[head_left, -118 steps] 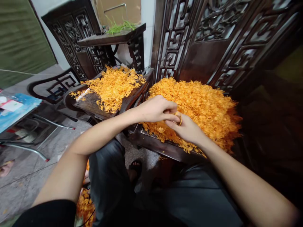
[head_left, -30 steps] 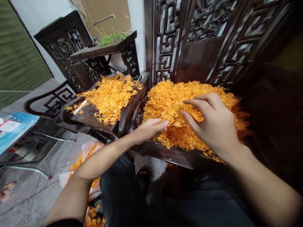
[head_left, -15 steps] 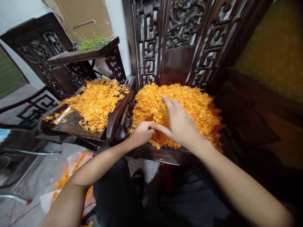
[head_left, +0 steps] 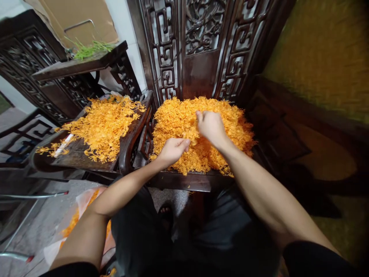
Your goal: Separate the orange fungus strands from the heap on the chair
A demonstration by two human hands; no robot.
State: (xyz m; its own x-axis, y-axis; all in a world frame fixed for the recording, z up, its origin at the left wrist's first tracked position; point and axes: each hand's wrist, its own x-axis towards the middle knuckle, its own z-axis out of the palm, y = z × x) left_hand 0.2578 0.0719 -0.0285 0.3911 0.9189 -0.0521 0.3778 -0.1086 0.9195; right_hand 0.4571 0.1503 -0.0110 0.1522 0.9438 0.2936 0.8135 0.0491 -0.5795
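Note:
A big heap of orange, stringy flower-like pieces [head_left: 175, 115] covers the seat of a dark carved wooden chair [head_left: 184, 181]. Over the front left of this heap, my left hand [head_left: 173, 150] is closed with thumb and forefinger pressed together; what they pinch is too small to make out. My right hand [head_left: 211, 126] is higher and farther right, above the middle of the heap, its fingers curled in and their tips close together. Whatever it may hold is hidden. Some orange strands show between the two hands.
A smaller orange pile [head_left: 106, 127] and a white strip [head_left: 63, 145] lie on the dark wooden seat at left. Green stems [head_left: 93, 49] rest on a small side table [head_left: 77, 66]. Metal tubes and a plastic bag [head_left: 83, 202] with orange pieces are on the floor.
My right hand has gone from spread fingers to curled ones and moved away from my left hand. The hands no longer touch. The view has shifted to the right.

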